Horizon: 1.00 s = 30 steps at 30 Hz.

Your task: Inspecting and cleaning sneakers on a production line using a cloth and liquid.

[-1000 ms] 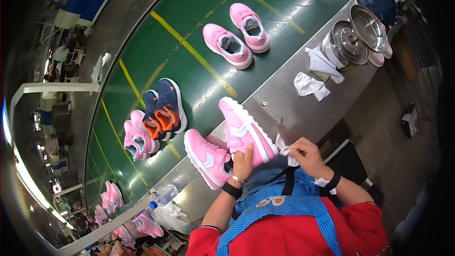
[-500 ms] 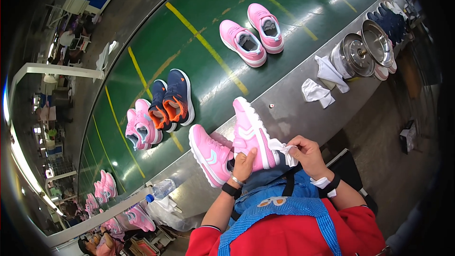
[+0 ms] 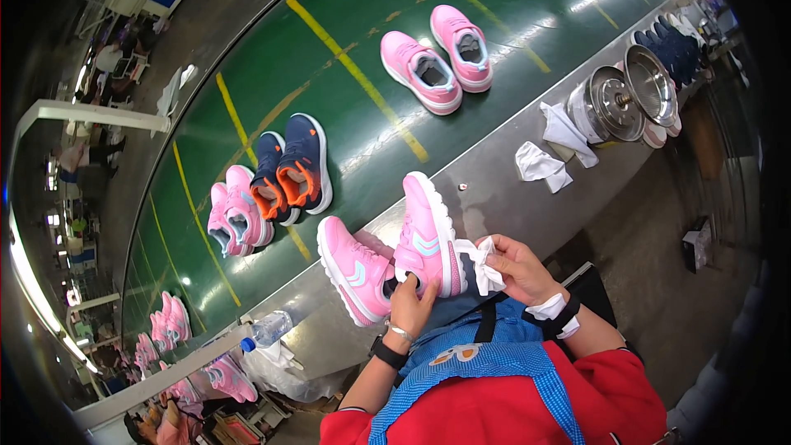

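Note:
My left hand [image 3: 412,306] grips a pink sneaker [image 3: 423,239] by its heel opening, fingers partly inside the collar. The shoe is tilted, its white sole turned toward my right. A white cloth [image 3: 488,270] is pinched in my right hand [image 3: 521,272], and one end of it touches the sole near the heel. To the left, the matching pink sneaker [image 3: 353,268] rests on the metal ledge [image 3: 515,218] with its toe pointing away from me.
On the green conveyor belt [image 3: 346,161] stand a pink pair [image 3: 420,74], a navy and orange pair [image 3: 303,161] and another pink pair [image 3: 239,206]. Along the ledge lie white rags [image 3: 542,166], a round metal dispenser [image 3: 614,103] and a bottle [image 3: 268,330]. A person [image 3: 156,424] sits lower left.
My left hand has shifted from the shoe's side to its heel opening, and the shoe has turned to show more of its side. My right hand with the cloth has moved slightly left.

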### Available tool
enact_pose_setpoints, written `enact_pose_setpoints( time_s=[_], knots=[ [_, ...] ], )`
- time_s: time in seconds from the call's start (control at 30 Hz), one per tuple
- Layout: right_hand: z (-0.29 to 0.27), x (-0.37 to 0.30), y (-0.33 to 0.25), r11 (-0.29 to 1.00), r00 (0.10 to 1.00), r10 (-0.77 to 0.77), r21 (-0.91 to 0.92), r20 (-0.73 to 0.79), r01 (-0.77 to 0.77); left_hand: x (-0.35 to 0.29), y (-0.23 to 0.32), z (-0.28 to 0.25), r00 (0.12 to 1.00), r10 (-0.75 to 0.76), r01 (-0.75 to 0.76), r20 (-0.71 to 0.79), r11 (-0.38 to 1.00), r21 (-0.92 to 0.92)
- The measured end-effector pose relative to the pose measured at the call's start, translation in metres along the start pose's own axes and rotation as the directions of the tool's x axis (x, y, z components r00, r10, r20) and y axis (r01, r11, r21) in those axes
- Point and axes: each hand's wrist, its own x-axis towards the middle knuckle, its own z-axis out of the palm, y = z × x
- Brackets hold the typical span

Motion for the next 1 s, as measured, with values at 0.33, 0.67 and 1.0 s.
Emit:
enact_pose_setpoints(
  time_s=[0.33,0.67,1.0],
  knots=[
    [0.070,0.015,0.036,0.942,0.939,0.292,-0.223,0.182,-0.250,-0.032,0.034,-0.085,0.969,0.124,-0.192,-0.215,0.923,-0.332],
    [0.133,0.033,0.116,0.826,0.850,0.457,-0.478,0.260,-0.298,-0.082,-0.043,-0.139,0.967,-0.151,-0.001,-0.207,0.805,-0.594],
    [0.167,0.041,0.180,0.877,0.926,0.343,-0.406,0.157,-0.256,-0.133,-0.158,-0.129,0.571,-0.523,-0.048,-0.633,0.749,-0.661]
  ],
)
